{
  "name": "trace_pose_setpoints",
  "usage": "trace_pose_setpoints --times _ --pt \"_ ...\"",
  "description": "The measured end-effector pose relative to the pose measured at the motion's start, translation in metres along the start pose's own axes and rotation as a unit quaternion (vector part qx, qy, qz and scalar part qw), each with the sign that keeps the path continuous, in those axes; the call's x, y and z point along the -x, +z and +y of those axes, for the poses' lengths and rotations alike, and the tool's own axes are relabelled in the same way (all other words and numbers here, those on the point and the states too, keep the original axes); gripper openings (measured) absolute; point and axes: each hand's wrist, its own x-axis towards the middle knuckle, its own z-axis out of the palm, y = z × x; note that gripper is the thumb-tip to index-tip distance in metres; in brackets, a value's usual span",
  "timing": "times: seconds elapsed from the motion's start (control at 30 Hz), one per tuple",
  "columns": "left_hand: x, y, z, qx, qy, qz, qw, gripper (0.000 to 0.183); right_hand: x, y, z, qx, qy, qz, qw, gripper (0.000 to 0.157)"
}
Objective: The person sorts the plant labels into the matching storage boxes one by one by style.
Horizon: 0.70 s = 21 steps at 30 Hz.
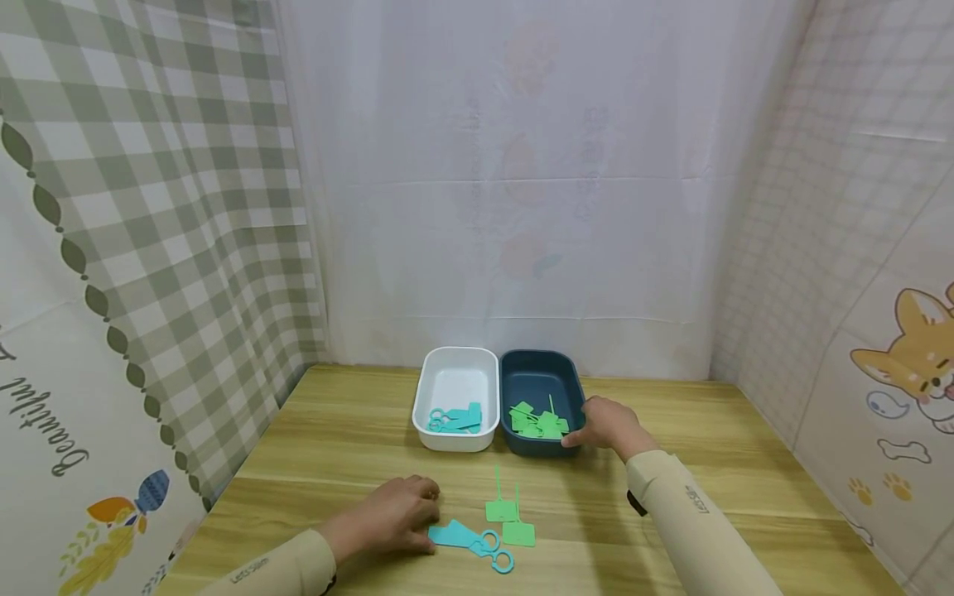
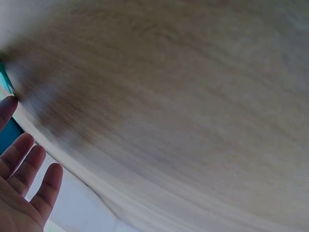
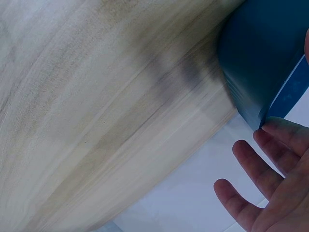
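Note:
My left hand [image 1: 402, 513] is low over the table, with its fingertips right at the left end of two flat turquoise plastic tags [image 1: 464, 536] that each have a ring at one end. The left wrist view shows the fingers [image 2: 46, 188] loosely extended and spread. Beside the turquoise pair lie two green tie tags [image 1: 510, 521] with thin tails. My right hand [image 1: 609, 424] is at the near right corner of a navy bin [image 1: 540, 448], an extended fingertip touching its rim in the right wrist view. Several green tie tags [image 1: 538, 424] are heaped inside that bin.
A white bin [image 1: 455, 441] with several turquoise tags [image 1: 456, 420] stands directly left of the navy one. Both are on a wooden table [image 1: 358, 430], near its back edge. A white cloth [image 1: 514, 207] hangs behind, and patterned cloths hang at both sides.

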Motion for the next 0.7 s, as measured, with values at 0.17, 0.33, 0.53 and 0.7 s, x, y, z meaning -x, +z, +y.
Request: trace_pose_setpoints --times 0.17,0.33,0.53,0.7 --pt "0.0003 0.0014 -0.0002 -0.002 0.005 0.009 0.9999 0.036 0.0006 -0.0001 -0.0004 -0.003 0.001 0.002 1.0 0.08" --pt "0.001 0.0007 -0.0004 -0.012 0.021 0.023 0.9994 0.03 0.0016 -0.0006 -0.0008 -0.003 0.0 0.004 1.0 0.079" --pt "0.0004 0.0012 0.0007 -0.032 0.039 0.036 0.9981 0.028 0.0019 -0.0006 -0.0006 -0.003 0.0 0.004 1.0 0.079" --pt "-0.001 0.0026 0.0011 -0.031 0.025 0.024 0.9989 0.025 0.0022 -0.0009 -0.0007 -0.01 0.0 0.001 1.0 0.081"
